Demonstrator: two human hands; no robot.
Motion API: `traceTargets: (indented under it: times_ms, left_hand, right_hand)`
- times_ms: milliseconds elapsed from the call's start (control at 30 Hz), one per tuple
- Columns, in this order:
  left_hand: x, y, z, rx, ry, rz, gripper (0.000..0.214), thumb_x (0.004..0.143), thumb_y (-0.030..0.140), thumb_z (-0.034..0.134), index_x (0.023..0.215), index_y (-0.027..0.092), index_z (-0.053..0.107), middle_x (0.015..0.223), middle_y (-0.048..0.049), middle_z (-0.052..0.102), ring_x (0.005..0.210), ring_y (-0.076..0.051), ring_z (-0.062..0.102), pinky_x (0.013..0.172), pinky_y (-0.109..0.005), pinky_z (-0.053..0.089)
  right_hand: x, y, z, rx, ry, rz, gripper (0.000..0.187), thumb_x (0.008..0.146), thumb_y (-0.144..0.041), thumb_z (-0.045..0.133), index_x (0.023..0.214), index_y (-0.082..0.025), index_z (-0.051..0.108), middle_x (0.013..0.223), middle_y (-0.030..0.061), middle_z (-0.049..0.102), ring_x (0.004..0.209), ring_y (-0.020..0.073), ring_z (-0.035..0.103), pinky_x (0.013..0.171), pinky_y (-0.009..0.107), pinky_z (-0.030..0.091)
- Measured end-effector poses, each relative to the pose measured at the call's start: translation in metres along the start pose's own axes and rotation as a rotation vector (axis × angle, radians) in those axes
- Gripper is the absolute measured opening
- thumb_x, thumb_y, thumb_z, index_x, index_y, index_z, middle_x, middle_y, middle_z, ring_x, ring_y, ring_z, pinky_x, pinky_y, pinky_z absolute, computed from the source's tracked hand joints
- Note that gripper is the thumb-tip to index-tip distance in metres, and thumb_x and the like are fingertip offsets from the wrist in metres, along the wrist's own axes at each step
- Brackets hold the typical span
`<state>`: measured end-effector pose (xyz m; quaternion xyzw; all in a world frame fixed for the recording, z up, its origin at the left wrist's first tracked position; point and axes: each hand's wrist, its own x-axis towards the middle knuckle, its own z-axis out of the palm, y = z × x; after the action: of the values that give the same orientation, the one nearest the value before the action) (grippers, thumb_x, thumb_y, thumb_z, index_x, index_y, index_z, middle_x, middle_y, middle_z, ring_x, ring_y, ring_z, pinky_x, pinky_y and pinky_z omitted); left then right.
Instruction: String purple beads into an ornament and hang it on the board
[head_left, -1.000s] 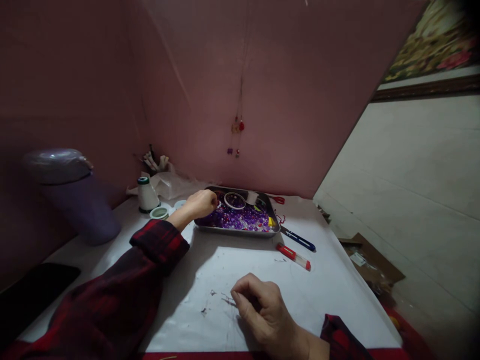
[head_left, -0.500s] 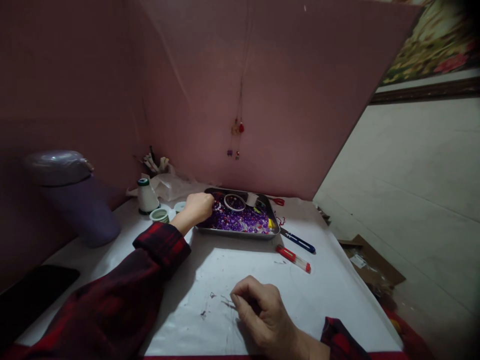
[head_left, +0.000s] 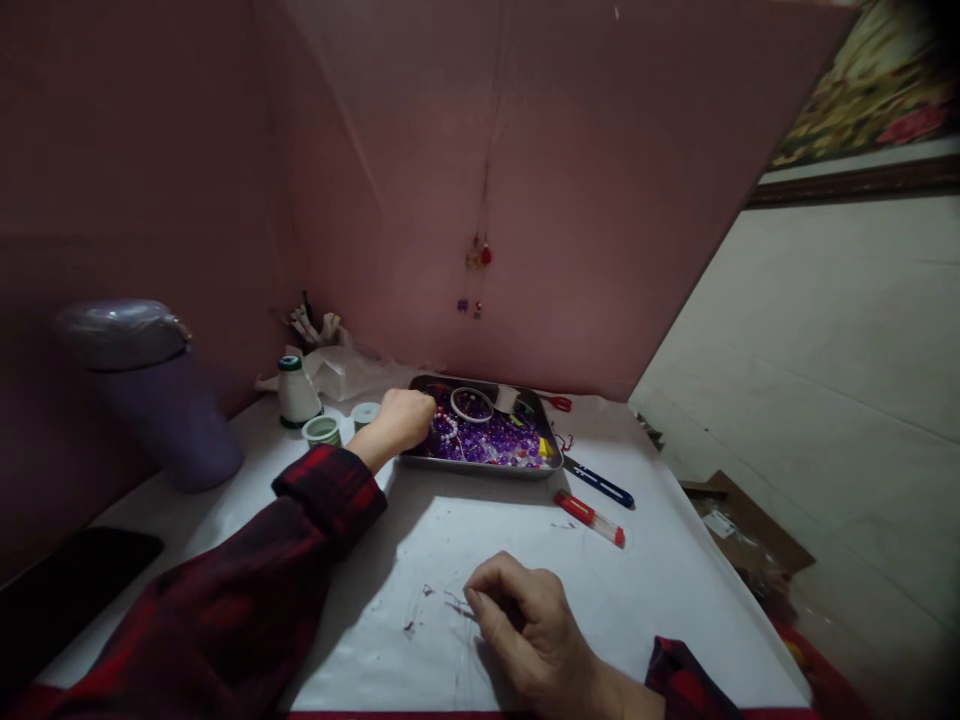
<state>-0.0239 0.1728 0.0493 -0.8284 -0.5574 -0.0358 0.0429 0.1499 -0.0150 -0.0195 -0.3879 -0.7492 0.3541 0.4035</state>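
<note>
My left hand (head_left: 401,418) is closed over the left end of a dark metal tray (head_left: 480,470). A small string of pale beads (head_left: 448,425) shows at its fingers, which are mostly hidden by the back of the hand. Loose purple, red and clear beads (head_left: 487,440) cover the tray floor, with a white ring (head_left: 472,405) lying on them. Nearer to me, my right hand (head_left: 525,625) rests on the white tabletop, thumb and forefinger pinched together on thin dark thread (head_left: 459,604). Short thread scraps (head_left: 409,627) lie to its left.
Right of the tray are a red-capped tube (head_left: 590,517), a dark blue cutter (head_left: 600,483) and red-handled scissors (head_left: 558,403). On the left stand a thread cone (head_left: 298,392), a green spool (head_left: 322,432), a purple tumbler (head_left: 161,400) and a black phone (head_left: 82,580).
My left hand has shifted slightly right, and the string of pale beads now shows beside its fingers. My right hand keeps its pinch. The whole view has moved slightly.
</note>
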Motion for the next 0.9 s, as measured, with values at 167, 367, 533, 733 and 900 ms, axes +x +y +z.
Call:
traceTargets:
  times_ms: [167,367,533,733,900]
  left_hand:
    - [0.002,0.013,-0.006,-0.226,0.04,0.106,0.028,0.08,0.04,0.051,0.1,0.033,0.07,0.1,-0.0026,0.07,0.094,-0.022,0.062,0.072,-0.026,0.041]
    - [-0.001,0.01,-0.009,-0.13,0.046,0.005,0.023,0.073,0.022,0.053,0.085,0.025,0.072,0.09,-0.0069,0.07,0.085,-0.022,0.063,0.069,-0.027,0.042]
    - [-0.002,0.015,-0.001,-0.186,-0.116,0.085,0.017,0.07,0.023,0.058,0.077,0.022,0.074,0.086,-0.0079,0.071,0.084,-0.022,0.063,0.07,-0.027,0.042]
    - [0.004,0.001,-0.013,-0.405,0.123,-0.059,0.022,0.075,0.032,0.058,0.089,0.024,0.072,0.089,-0.005,0.071,0.084,-0.021,0.061,0.066,-0.026,0.041]
    - [0.005,-0.016,-0.015,-0.197,0.179,-0.233,0.022,0.077,0.026,0.053,0.089,0.021,0.071,0.095,-0.0109,0.068,0.088,-0.025,0.061,0.069,-0.03,0.042]
  right_hand:
    - [-0.001,0.002,0.0,-0.008,-0.002,0.001,0.015,0.087,-0.024,0.044,0.076,-0.016,0.051,0.051,-0.0069,0.032,0.044,0.0069,0.029,0.043,0.022,0.023]
    - [-0.001,0.0,-0.001,-0.001,-0.003,0.011,0.015,0.086,-0.024,0.044,0.075,-0.016,0.051,0.051,-0.0066,0.032,0.044,0.0069,0.028,0.042,0.022,0.022]
    - [0.0,0.001,0.0,0.001,0.011,0.003,0.014,0.086,-0.023,0.045,0.075,-0.016,0.051,0.051,-0.0066,0.033,0.044,0.0069,0.029,0.043,0.022,0.023]
    - [0.0,-0.001,0.0,0.008,0.006,0.0,0.015,0.086,-0.024,0.045,0.074,-0.017,0.05,0.05,-0.0073,0.031,0.044,0.0065,0.027,0.041,0.022,0.022]
    - [0.0,0.0,0.0,0.014,-0.003,0.001,0.013,0.086,-0.023,0.045,0.076,-0.016,0.051,0.051,-0.0071,0.031,0.044,0.0068,0.028,0.042,0.022,0.022]
